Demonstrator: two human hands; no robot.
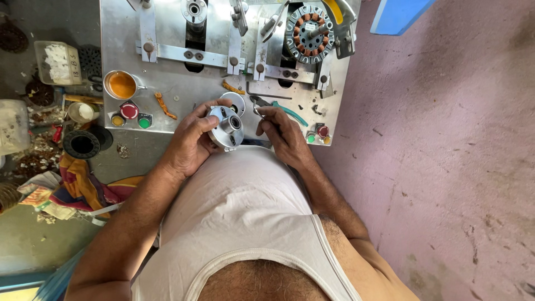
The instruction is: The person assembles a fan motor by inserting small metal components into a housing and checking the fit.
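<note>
A pink wall point(446, 139) runs along my right, and a steel tabletop point(120, 50) full of brackets lies before me. My left hand point(189, 142) is wrapped around a round metal hub point(225, 126), just above my belly at the tabletop's near edge; its short bored axis points up and toward my right hand. My right hand point(281, 134) is pinched shut on a small thin tool point(257, 109), touching the hub's side. I count one copper-wound stator point(310, 33), one cup of orange liquid point(121, 85), and green-handled pliers point(278, 107).
</note>
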